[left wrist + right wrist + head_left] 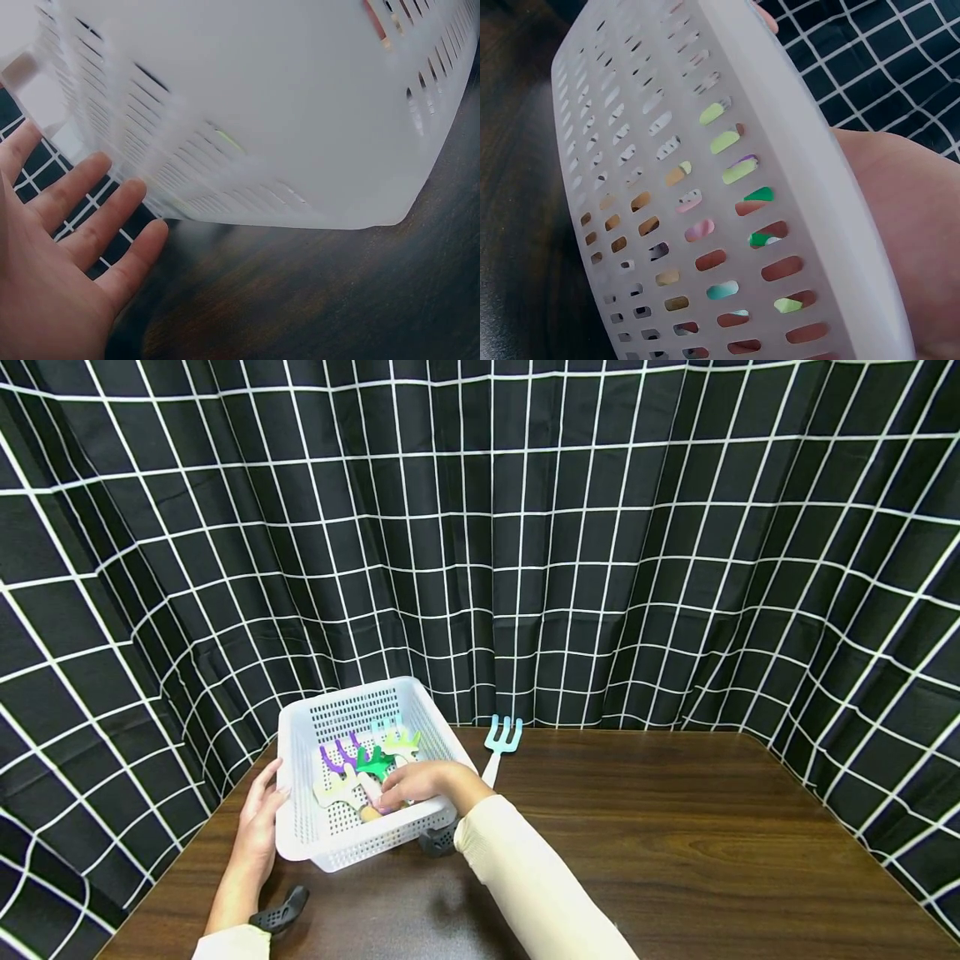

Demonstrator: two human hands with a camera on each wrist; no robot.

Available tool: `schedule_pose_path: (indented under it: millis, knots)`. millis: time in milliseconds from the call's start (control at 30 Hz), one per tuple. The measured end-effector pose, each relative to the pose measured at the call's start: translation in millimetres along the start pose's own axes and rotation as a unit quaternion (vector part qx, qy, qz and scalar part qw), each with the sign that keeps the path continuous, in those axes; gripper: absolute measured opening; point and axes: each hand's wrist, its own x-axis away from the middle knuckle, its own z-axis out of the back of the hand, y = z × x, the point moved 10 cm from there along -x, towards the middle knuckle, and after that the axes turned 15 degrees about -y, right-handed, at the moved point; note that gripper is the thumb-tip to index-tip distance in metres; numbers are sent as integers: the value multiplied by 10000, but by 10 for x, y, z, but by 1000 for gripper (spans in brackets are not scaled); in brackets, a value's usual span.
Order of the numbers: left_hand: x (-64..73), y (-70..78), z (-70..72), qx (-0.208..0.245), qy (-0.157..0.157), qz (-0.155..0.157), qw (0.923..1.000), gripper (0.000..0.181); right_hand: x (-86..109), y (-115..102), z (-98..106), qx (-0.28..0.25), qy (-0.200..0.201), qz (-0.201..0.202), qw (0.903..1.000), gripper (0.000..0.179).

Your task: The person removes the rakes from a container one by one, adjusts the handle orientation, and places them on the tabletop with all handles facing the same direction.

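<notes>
The right hand (420,783) reaches over the near right rim into a white perforated basket (375,847), its fingers down among the toy tools; I cannot tell whether they pinch anything. Around them lie a purple fork (341,753), a green piece (375,762), a yellow-green piece (402,743) and a cream piece (337,789). The left hand (260,822) is at the basket's left side, fingers spread. Just right of the basket, a light-blue fork (504,739) lies on the brown table (675,818), before a black grid-patterned curtain (600,543).
</notes>
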Motion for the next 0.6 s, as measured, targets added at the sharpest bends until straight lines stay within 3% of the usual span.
schedule_pose_path:
  millis: [233, 400, 600]
  knots:
    - [6, 14, 3, 57, 25, -42, 10000, 46, 76, -24, 138, -221, 838, 98, 9962, 41]
    - [3, 16, -6, 85, 6, -80, 9999, 45, 126, -10, 192, -368, 1205, 91, 9920, 42]
    - [1, 19, -1, 78, 15, -90, 9999, 45, 225, -19, 290, -920, 1743, 409, 9795, 41]
